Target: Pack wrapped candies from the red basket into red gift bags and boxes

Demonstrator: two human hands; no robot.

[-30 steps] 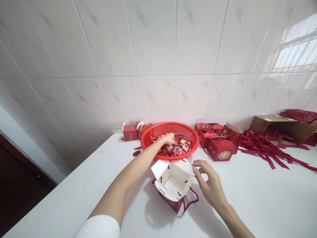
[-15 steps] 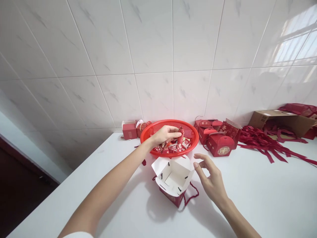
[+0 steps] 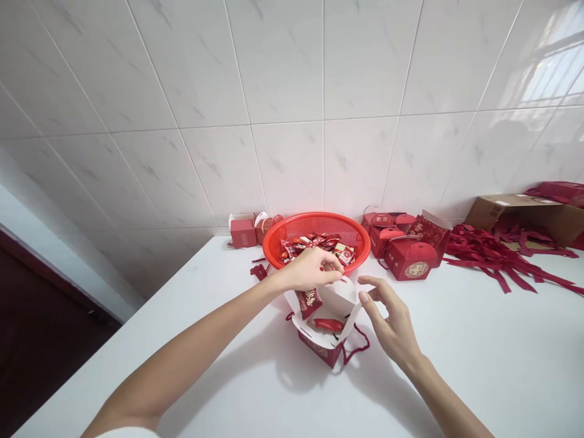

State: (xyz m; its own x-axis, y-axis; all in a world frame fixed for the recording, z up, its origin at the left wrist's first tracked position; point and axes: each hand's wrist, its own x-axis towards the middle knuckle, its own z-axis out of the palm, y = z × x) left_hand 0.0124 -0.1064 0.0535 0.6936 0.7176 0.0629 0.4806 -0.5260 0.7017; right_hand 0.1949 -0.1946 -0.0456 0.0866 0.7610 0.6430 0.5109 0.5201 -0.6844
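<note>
My left hand (image 3: 312, 269) is over a small open gift box (image 3: 322, 351), thumb and fingertips drawn together. A red candy packet with pale lettering (image 3: 309, 302) hangs beneath its palm, apparently held by the curled fingers. Inside the white-lined box lies a shiny red wrapped candy (image 3: 328, 325). My right hand (image 3: 391, 316) is at the box's right flap, thumb and index finger apart, holding nothing; whether it touches the flap I cannot tell. Behind the box, a red plastic basket (image 3: 272, 244) contains many wrapped candies (image 3: 314, 241).
Several red gift boxes (image 3: 408, 258) stand right of the basket, and more red boxes (image 3: 243, 232) on its left. Dark red ribbons (image 3: 479, 249) spread beside a cardboard box (image 3: 506, 207) at the right. A tiled wall (image 3: 292, 164) borders the white table (image 3: 219, 377).
My left hand has come from the basket toward me, over the box. A red candy now lies inside the box. The right hand stays beside the box.
</note>
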